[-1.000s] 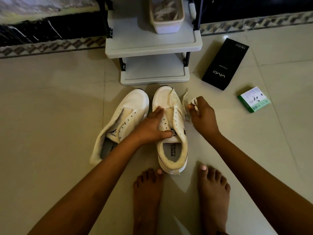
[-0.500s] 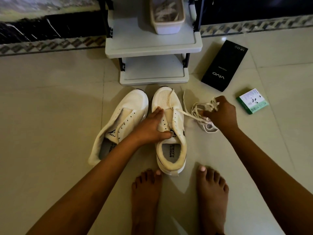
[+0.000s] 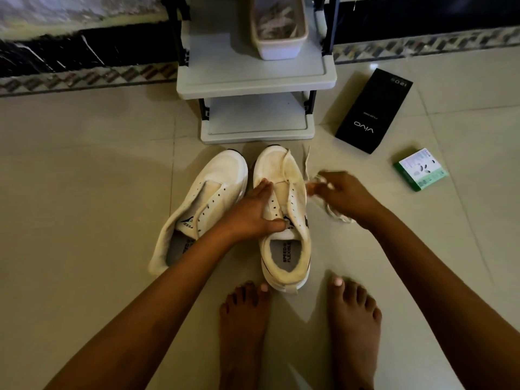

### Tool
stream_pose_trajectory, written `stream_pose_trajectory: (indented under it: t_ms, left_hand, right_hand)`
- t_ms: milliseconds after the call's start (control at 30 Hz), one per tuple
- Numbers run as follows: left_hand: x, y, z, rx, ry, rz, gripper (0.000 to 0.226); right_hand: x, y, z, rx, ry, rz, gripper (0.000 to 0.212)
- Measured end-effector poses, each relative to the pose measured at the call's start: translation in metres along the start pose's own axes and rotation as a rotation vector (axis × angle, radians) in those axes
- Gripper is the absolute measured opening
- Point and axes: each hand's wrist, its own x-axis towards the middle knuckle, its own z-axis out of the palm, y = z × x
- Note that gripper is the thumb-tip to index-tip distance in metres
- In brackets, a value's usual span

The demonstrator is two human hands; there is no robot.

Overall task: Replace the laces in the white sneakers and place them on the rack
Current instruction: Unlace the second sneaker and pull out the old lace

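Head view looks down at two white sneakers on a tiled floor [image 3: 84, 192], toes pointing at a low grey rack [image 3: 253, 80]. Left hand [image 3: 250, 212] lies on the right sneaker [image 3: 284, 220]: its fingers [image 3: 263, 187] stretch fairly straight along the left eyelet row toward the toe, while the thumb [image 3: 274, 224] curls in across the base of the tongue, so the hand clamps the upper between thumb and fingers. Right hand [image 3: 346, 195] hovers just beside that shoe, blurred, with its fingers bent round a bunched white lace [image 3: 337, 215]; loops of the lace hang below the palm and a strand runs from the hand over the shoe's toe, one loose end lying on the floor near the toe. How tightly the fingers close on the bundle cannot be told through the blur. Left sneaker [image 3: 208, 204] lies just beside its mate, tilted outward, its eyelets bare of lace. On the rack's upper shelf stands a pale tub [image 3: 278, 49] with light-coloured contents too dim to identify. A black box [image 3: 374, 111] and a small green-and-white box [image 3: 420, 170] lie on the floor to the right, well apart from the shoes. Two bare feet [image 3: 354, 327] stand near the right sneaker's heel
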Motion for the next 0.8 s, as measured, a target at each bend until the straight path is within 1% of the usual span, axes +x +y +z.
stream_pose_trajectory:
  t_ms: [67,100,133,200,300,367,400,433,467,533,567,600,667,700,733,800]
  left_hand:
    - [0.001,-0.001,0.0,-0.007,-0.003,0.006,0.094]
    - [0.001,-0.001,0.0,-0.003,-0.007,0.009,0.094]
    - [0.001,-0.001,0.0,0.002,-0.011,0.011,0.094]
    - [0.001,-0.001,0.0,0.012,-0.015,0.016,0.094]
    - [0.001,0.0,0.001,0.022,-0.012,0.016,0.094]
    - [0.002,-0.001,0.001,0.028,-0.009,0.015,0.094]
    - [0.002,-0.001,0.001,0.03,-0.009,0.015,0.094]
    - [0.002,-0.001,0.001,0.029,-0.01,0.014,0.094]
    - [0.002,-0.001,0.001,0.025,-0.01,0.013,0.094]
    - [0.003,-0.002,0.002,0.014,-0.009,0.012,0.094]
    - [0.003,-0.003,0.002,0.01,-0.009,0.013,0.095]
    - [0.003,-0.003,0.002,0.007,-0.008,0.014,0.094]
    - [0.003,-0.003,0.002,0.001,-0.009,0.013,0.094]
    - [0.003,-0.002,0.003,0.002,-0.009,0.011,0.094]
    - [0.003,-0.002,0.003,0.006,-0.008,0.009,0.094]
    - [0.003,-0.002,0.003,0.008,-0.01,0.008,0.094]
  right_hand:
    - [-0.001,-0.013,-0.007,0.045,0.174,-0.056,0.023]
    - [-0.001,-0.021,-0.01,0.066,0.228,-0.088,0.022]
    - [-0.002,-0.031,-0.014,0.136,0.247,-0.109,0.021]
    - [-0.006,-0.052,-0.021,0.432,0.203,-0.135,0.023]
    - [-0.015,-0.077,-0.032,1.033,0.058,-0.214,0.027]
    - [-0.015,-0.082,-0.035,1.277,0.003,-0.181,0.023]
    - [-0.012,-0.08,-0.035,1.328,-0.004,-0.122,0.02]
    - [-0.008,-0.076,-0.034,1.295,0.007,-0.04,0.019]
    - [-0.003,-0.07,-0.033,1.151,0.04,0.047,0.018]
    - [0.004,-0.054,-0.028,0.671,0.093,0.18,0.015]
    - [0.006,-0.046,-0.024,0.461,0.088,0.211,0.018]
    - [0.008,-0.037,-0.02,0.286,0.068,0.222,0.025]
    - [0.01,-0.026,-0.011,-0.075,0.005,0.229,0.038]
    - [0.01,-0.024,-0.008,-0.213,-0.038,0.233,0.04]
    - [0.011,-0.022,-0.005,-0.257,-0.08,0.234,0.038]
    - [0.013,-0.02,0.0,-0.177,-0.132,0.232,0.031]
